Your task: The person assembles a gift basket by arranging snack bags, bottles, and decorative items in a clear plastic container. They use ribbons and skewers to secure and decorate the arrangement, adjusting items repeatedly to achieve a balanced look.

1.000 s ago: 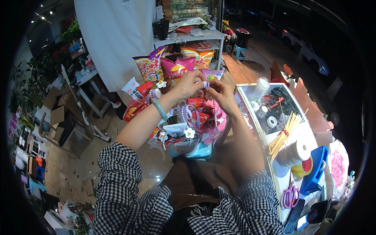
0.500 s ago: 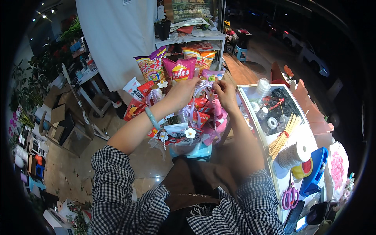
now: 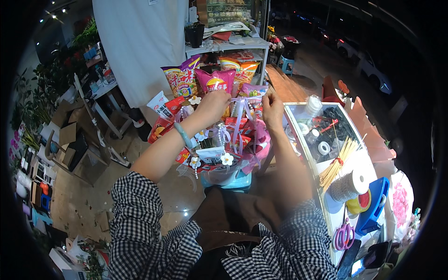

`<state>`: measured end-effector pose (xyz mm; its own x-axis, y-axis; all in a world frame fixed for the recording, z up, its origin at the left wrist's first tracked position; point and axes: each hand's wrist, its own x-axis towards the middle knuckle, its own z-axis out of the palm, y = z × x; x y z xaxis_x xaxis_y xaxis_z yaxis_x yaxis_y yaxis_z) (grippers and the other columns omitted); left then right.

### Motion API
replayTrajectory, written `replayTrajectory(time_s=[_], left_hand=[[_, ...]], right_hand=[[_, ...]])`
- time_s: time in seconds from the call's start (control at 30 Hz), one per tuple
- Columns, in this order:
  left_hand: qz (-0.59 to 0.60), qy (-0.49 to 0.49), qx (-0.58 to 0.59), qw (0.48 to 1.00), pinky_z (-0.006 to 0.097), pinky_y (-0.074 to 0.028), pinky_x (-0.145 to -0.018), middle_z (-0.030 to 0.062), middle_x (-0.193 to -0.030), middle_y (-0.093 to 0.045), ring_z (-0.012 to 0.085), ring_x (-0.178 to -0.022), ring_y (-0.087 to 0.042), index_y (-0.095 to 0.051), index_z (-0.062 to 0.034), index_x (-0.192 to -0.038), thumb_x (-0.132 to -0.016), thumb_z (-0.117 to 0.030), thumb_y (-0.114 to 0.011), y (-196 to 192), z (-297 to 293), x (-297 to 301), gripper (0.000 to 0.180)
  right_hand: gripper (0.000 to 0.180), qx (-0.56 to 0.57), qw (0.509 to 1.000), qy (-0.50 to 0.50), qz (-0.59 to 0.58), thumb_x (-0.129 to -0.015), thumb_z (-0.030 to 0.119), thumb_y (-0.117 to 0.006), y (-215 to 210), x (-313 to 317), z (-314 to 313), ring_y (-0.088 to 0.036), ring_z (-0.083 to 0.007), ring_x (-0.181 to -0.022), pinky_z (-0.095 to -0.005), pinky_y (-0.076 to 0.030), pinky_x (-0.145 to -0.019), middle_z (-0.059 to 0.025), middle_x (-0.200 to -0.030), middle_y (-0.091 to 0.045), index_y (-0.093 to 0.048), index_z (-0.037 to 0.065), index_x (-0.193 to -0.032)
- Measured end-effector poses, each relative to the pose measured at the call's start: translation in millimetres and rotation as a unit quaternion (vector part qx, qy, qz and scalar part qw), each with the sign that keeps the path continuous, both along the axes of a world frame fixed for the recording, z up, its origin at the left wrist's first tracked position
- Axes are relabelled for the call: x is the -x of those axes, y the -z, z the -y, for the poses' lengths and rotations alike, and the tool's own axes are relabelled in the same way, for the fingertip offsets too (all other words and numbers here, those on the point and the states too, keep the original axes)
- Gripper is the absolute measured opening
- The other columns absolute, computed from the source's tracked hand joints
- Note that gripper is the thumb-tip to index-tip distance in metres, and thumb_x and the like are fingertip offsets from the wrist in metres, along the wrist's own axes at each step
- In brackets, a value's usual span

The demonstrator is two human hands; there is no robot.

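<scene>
A lilac ribbon [image 3: 241,112] is stretched between my hands, with loose tails hanging down. My left hand [image 3: 215,108] pinches its left end, and my right hand [image 3: 272,111] pinches the other end. Both hands are over a snack bouquet, in front of a magenta chip bag [image 3: 215,81]. A purple-and-orange snack bag [image 3: 181,80] and an orange snack bag [image 3: 239,71] stand behind it. Lower down are red snack packets [image 3: 161,129], white daisy ornaments [image 3: 227,159], strings of beads and pink wrapping [image 3: 261,142]. My left forearm hides part of the bouquet.
The bouquet rests on a light blue stool [image 3: 228,181]. At right, a white worktable [image 3: 322,161] bears a bundle of sticks [image 3: 339,163], a spool [image 3: 349,184], purple scissors [image 3: 344,235] and a blue tape dispenser [image 3: 374,205]. A wooden chair [image 3: 70,154] stands at left.
My hands have drawn apart: the left has shifted left and the right slightly right. The ribbon between them is now pulled out straighter and more of it shows.
</scene>
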<state>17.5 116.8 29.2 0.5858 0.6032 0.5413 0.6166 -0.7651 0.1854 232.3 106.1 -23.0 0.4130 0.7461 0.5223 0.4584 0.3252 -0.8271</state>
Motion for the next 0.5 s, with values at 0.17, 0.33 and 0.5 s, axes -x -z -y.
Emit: replayTrajectory(time_s=[0.17, 0.33, 0.5], left_hand=[[-0.006, -0.039, 0.023, 0.999, 0.044, -0.048, -0.071, 0.0187, -0.081, -0.063, 0.0359, -0.078, -0.06, -0.066, -0.0004, -0.088, -0.079, -0.012, -0.063, 0, -3, 0, 0.015], [-0.015, -0.051, 0.063, 0.997, 0.044, -0.047, -0.071, 0.0186, -0.082, -0.063, 0.035, -0.079, -0.061, -0.065, 0.0005, -0.086, -0.08, -0.012, -0.063, -3, -4, 1, 0.015], [-0.007, -0.015, 0.089, 0.996, 0.044, -0.047, -0.072, 0.0168, -0.085, -0.063, 0.034, -0.08, -0.061, -0.06, -0.0015, -0.097, -0.08, -0.015, -0.065, -3, 5, -4, 0.023]], right_hand=[[0.019, -0.041, 0.997, 0.016, -0.065, -0.085, 0.014, -0.058, 15, 5, -12, -0.057, -0.0188, -0.058, -0.0327, -0.045, -0.057, -0.0116, -0.064, -0.06, -0.061, -0.003, -0.079], [0.014, 0.027, 0.962, -0.119, -0.245, -0.087, 0.013, -0.058, 10, 2, -8, -0.053, -0.012, -0.058, -0.0263, -0.043, -0.054, -0.0034, -0.068, -0.057, -0.059, -0.001, -0.084], [0.023, 0.042, 0.934, -0.251, -0.252, -0.086, 0.009, -0.059, -15, -3, 15, -0.052, -0.0084, -0.062, -0.0216, -0.044, -0.056, -0.0019, -0.078, -0.056, -0.054, -0.001, -0.106]])
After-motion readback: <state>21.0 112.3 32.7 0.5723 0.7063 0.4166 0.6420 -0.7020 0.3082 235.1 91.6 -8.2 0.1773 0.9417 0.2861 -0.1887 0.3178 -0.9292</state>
